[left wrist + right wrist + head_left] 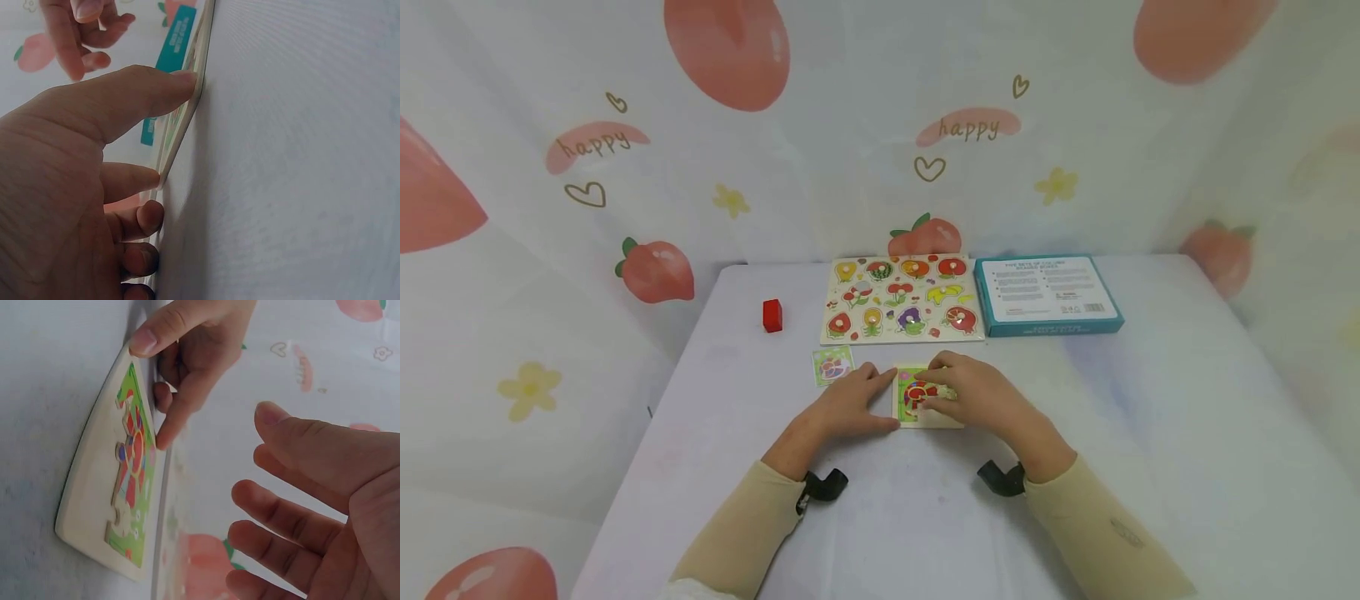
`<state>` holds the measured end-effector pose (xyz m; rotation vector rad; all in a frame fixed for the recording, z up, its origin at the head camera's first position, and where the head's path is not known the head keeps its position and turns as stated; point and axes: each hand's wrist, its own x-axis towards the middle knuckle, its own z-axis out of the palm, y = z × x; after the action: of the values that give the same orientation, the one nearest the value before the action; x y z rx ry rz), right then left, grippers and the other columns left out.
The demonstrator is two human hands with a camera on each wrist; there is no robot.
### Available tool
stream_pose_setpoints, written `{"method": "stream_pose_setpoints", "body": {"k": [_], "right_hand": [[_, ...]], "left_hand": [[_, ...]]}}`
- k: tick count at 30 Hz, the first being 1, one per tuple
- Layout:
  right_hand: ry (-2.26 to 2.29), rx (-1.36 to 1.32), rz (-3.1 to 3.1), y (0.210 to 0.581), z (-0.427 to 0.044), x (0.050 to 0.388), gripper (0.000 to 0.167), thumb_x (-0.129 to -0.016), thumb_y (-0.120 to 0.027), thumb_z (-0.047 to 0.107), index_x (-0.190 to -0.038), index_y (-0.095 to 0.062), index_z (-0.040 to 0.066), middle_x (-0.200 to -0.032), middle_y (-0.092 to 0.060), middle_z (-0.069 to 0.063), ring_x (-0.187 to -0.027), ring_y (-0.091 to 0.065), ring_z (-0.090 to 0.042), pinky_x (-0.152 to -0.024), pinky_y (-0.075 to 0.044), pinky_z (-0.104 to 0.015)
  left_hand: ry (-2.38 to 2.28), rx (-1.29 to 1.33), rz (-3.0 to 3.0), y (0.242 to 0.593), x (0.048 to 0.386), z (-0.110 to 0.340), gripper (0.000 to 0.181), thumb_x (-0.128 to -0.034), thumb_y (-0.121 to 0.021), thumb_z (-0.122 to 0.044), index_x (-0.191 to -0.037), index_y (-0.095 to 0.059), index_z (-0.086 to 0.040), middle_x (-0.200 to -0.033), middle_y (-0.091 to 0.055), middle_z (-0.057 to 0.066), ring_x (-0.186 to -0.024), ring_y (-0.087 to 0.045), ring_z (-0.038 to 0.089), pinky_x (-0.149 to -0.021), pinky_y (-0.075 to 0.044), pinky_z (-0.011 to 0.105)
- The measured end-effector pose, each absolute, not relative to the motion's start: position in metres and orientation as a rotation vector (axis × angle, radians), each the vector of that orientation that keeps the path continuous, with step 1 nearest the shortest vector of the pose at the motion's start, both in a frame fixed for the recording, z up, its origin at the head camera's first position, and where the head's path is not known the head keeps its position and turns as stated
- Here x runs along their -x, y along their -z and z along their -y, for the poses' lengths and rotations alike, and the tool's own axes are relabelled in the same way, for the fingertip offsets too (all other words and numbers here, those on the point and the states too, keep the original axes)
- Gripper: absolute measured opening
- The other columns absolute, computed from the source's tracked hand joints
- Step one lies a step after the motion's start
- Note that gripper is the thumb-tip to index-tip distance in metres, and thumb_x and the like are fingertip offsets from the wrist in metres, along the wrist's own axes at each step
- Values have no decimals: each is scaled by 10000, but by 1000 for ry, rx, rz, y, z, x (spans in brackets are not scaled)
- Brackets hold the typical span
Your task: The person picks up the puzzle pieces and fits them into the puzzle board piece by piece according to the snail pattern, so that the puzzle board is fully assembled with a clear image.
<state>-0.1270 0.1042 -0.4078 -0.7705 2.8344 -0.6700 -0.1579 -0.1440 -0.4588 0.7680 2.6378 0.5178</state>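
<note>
A small wooden jigsaw board (931,422) lies between the hands, with red, blue and green picture pieces (134,450) in it. Bare wood (87,506) shows along one side of the board in the right wrist view. My left hand (848,405) holds the board's left side between thumb and index finger, at its near and far corners. Above the board's right part hovers my right hand (988,396), its fingers loosely bent and nothing in them. Just beyond the left hand lies a small picture card (832,365) in similar colours.
Behind the hands lies a wooden fruit peg puzzle (880,321), with a teal box (1049,292) touching or close beside it on the right. A red block (772,316) stands at the back left. A fruit-patterned cloth hangs behind the white table (895,517).
</note>
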Motion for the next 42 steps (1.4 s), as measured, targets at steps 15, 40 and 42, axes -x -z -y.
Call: {"method": "stream_pose_setpoints", "body": {"k": [15, 40, 42], "right_hand": [[876, 537, -2924, 409, -139, 110, 435, -916, -799, 252, -1318, -710, 113, -1173, -650, -84, -1013, -605, -238, -861, -549, -406], [756, 169, -2736, 437, -183, 102, 366, -891, -796, 144, -1239, -735, 48, -882, -610, -28, -852, -551, -228, -781, -501, -386], [763, 142, -2722, 440, -184, 102, 370, -893, -803, 154, -1237, -736, 37, -885, -619, -27, -847, -550, -225, -774, -502, -380]], "left_hand": [[-512, -784, -2655, 463, 158, 145, 889, -871, -757, -528, -1602, -387, -184, -1206, -490, 14, -997, -482, 160, -866, -452, 332], [-523, -784, -2651, 463, 158, 145, 885, -869, -768, -511, -1601, -387, -190, -1217, -497, 20, -1009, -481, 157, -867, -456, 323], [-522, -786, -2652, 463, 158, 144, 882, -870, -768, -510, -1600, -390, -191, -1213, -497, 17, -1006, -481, 155, -869, -454, 323]]}}
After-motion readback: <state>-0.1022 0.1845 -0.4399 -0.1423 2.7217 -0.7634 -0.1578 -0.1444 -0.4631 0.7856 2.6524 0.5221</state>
